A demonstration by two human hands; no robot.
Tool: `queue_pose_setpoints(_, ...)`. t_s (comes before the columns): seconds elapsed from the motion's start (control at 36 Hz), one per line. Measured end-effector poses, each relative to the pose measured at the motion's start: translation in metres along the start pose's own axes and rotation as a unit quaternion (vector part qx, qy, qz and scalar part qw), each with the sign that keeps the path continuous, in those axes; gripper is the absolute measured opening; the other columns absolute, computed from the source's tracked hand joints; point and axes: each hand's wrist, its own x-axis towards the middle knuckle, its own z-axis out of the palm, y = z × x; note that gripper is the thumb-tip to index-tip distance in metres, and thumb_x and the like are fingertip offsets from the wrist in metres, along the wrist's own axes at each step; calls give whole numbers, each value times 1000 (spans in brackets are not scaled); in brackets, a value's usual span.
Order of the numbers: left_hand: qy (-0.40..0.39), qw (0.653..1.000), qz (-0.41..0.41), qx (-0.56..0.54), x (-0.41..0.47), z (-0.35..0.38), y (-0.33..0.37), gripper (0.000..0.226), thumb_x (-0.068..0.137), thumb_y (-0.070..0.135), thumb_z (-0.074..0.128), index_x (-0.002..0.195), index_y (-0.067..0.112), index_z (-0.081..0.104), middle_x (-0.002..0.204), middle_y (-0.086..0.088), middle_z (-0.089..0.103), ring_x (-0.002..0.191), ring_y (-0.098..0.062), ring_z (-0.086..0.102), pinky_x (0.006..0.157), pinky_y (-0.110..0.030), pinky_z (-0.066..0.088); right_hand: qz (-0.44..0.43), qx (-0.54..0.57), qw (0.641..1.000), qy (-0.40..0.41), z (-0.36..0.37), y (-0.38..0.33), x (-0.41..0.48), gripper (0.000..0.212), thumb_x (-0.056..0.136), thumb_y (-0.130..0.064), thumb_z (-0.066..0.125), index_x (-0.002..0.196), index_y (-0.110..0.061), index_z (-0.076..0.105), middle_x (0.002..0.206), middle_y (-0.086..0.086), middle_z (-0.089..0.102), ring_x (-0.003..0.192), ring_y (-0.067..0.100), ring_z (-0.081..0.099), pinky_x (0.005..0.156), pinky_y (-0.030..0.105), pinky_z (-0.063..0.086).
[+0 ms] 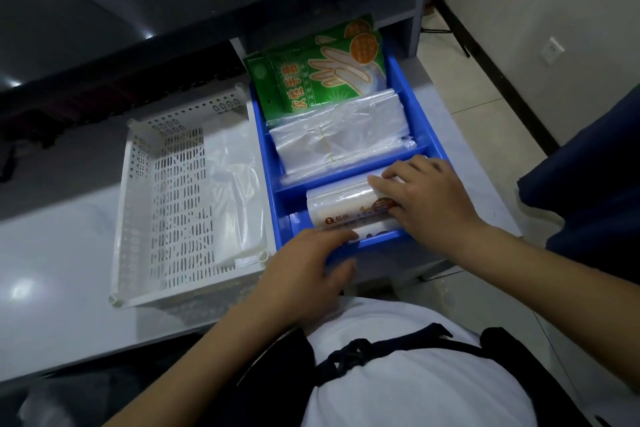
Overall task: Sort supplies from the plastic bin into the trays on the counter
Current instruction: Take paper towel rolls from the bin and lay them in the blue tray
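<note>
A blue divided tray (407, 80) sits on the counter with three compartments. Green glove packets (322, 69) lie in the far one, clear plastic bags (339, 135) in the middle one, and white rolls with a printed label (341, 208) in the near one. My right hand (426, 198) lies on top of the rolls, fingers curved over them. My left hand (304, 270) holds the tray's near rim, fingers over the edge and thumb on the front wall. To the left stands a white perforated bin (166, 191) holding a white plastic bag (235, 191).
A dark glossy countertop (114, 10) rises behind the pale counter (52, 246). Tiled floor (491, 107) and a wall with a socket are at the right, plus a dark blue object (588, 177). The counter's edge runs just right of the blue tray.
</note>
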Motion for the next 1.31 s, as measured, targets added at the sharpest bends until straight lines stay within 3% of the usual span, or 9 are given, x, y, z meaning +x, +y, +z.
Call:
queue_pose_setpoints(0.11,125,981,-55,-138,2,-11,-6,39,93,26,63,131,29,57,129,18,57,115,2,52,95,-10,41,-9,0,1000,10,2,1,-2,45,74,-15,82,116,-10,69,105,12,70,98,36,63,88,51,48)
queue_pose_setpoints(0.28,23,997,-68,-14,14,-6,-12,63,97,33,56,154,24,29,159,6,32,142,-11,32,114,-22,28,-29,-4,1000,-6,1,7,0,48,74,-17,80,121,-14,66,107,10,69,97,34,62,87,49,47)
queue_pose_setpoints(0.42,3,997,-76,19,12,5,-10,67,101,32,49,158,24,14,166,6,10,152,-11,11,123,-33,21,-9,20,1000,1,2,8,-4,48,75,-20,76,122,-13,66,111,9,69,99,34,60,90,48,45)
queue_pose_setpoints(0.64,2,997,-74,-9,12,5,-14,67,101,31,49,155,30,9,163,15,2,152,-8,4,124,-33,17,41,101,994,-13,6,5,-7,45,84,-26,70,126,-14,64,122,7,66,114,29,55,108,46,34)
queue_pose_setpoints(0.75,-20,998,-52,-28,8,-7,-17,75,97,39,54,156,31,8,164,13,-4,152,-9,-4,125,-35,11,60,125,987,-80,-14,0,-2,50,84,-41,67,129,-18,62,129,2,62,120,26,52,110,46,33)
queue_pose_setpoints(0.86,47,998,-33,-38,-15,-38,-28,77,93,37,62,156,28,19,166,6,6,153,-13,5,124,-36,13,73,101,985,-123,-40,-20,6,62,83,-59,51,136,-27,55,142,-5,53,134,17,43,116,49,21)
queue_pose_setpoints(1.0,104,991,-72,-54,-87,-75,-70,78,90,42,62,155,38,19,165,15,3,152,-8,1,120,-28,7,42,122,988,-86,-65,-93,8,58,86,-52,61,139,-29,53,149,-4,47,138,14,38,114,44,27)
queue_pose_setpoints(1.14,185,966,-139,-115,-200,-85,-123,84,79,64,50,154,43,17,163,20,8,150,-1,5,120,-33,13,-29,207,977,-41,-60,-229,-4,56,89,-53,59,141,-31,50,152,-8,41,143,11,30,117,44,26)
queue_pose_setpoints(1.31,262,912,-279,-151,-342,-33,-193,90,79,67,48,156,36,15,165,15,2,152,-10,-1,123,-42,13,-117,232,957,-131,20,-383,-40,64,91,-61,48,149,-42,30,163,-13,14,150,7,-3,121,49,11)
